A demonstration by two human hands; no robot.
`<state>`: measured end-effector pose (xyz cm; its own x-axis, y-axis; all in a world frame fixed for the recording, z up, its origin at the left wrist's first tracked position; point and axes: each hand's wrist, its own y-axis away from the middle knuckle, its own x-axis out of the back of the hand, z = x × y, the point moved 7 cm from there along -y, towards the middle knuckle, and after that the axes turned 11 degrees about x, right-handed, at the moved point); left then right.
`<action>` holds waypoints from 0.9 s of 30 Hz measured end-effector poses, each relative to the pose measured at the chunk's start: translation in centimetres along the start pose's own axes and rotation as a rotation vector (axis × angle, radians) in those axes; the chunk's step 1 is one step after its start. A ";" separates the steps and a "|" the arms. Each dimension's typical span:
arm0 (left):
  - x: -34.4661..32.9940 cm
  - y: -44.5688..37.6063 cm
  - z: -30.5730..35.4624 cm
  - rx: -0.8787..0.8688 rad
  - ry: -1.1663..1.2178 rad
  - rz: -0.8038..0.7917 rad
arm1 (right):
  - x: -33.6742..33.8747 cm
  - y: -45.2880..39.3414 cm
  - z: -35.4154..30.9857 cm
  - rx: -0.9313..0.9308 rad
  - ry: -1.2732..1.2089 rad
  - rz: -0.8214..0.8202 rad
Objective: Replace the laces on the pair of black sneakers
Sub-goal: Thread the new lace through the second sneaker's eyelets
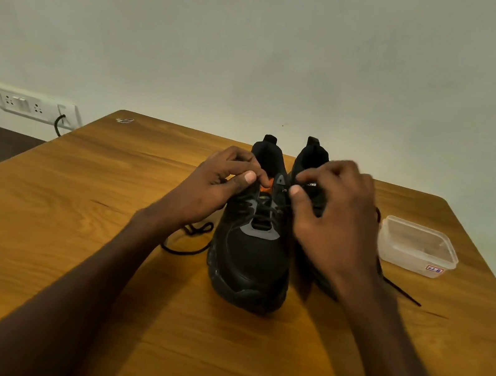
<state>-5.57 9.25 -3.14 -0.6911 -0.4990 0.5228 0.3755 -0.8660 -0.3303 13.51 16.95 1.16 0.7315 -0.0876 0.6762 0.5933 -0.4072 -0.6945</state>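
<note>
Both hands pinch the thin black lace (264, 207) up top, left hand (217, 187) and right hand (330, 215) either side, probably tensioning it; the nearer black mesh sneaker (248, 263) sits mid wooden table (70, 223).

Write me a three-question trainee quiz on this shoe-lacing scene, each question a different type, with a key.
1. True or false: both sneakers stand on the table with toes toward the camera.
2. Multiple choice: the tub sits (A) left of the sneakers, (B) right of the sneakers, (C) on top of a sneaker.
3. Fill in: the left hand and right hand each pinch the black ____ near the top of the left sneaker.

Key: 1 true; 2 B; 3 lace. The right sneaker is mostly hidden behind the right hand.
</note>
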 end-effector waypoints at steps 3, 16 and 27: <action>0.1 -0.1 -0.2 0.005 -0.015 -0.005 | -2.1 0.3 -0.7 0.042 0.053 -0.220; 0.6 0.1 0.0 -0.012 0.015 -0.025 | 2.5 -0.2 2.2 -0.124 0.137 0.144; 1.0 0.3 0.7 -0.051 -0.037 -0.017 | 0.1 0.4 1.6 -0.189 0.144 -0.056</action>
<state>-5.74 8.49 -2.20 -0.6733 -0.4861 0.5571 0.3313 -0.8720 -0.3604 14.38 18.21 0.56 0.6356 -0.1836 0.7499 0.5484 -0.5764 -0.6059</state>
